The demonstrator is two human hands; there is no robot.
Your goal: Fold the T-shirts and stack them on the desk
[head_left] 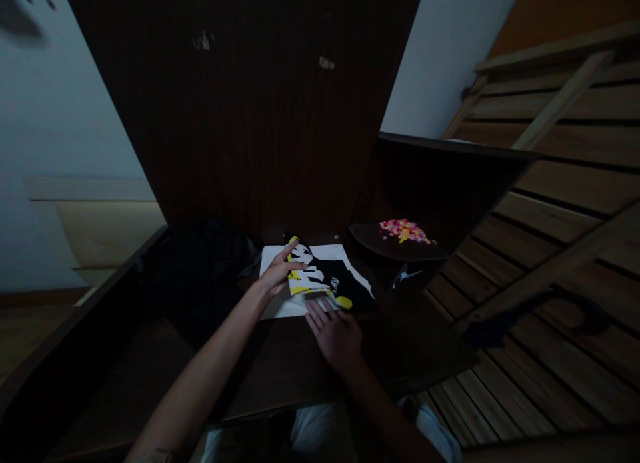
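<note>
A black cloth garment (pixel 345 276) with a white and yellow print lies partly folded on a white sheet-like piece (pixel 283 308) on the dark wooden desk. My left hand (pixel 277 275) is at the garment's left edge, its visible fingers stretched apart and touching the printed cloth. Some of its fingers are hidden by the fabric. Along the near edge, my right hand (pixel 336 331) rests with fingers extended flat on the cloth. The picture is dim, and the right fingertips are slightly blurred.
Dark bundled cloth (pixel 200 276) lies to the left on the desk (pixel 280 369). Small pink, red and yellow pieces (pixel 406 231) are heaped on a corner shelf (pixel 370 239) at right. A tall dark panel (pixel 260 116) stands behind; wooden slats (pixel 565 249) flank the right side.
</note>
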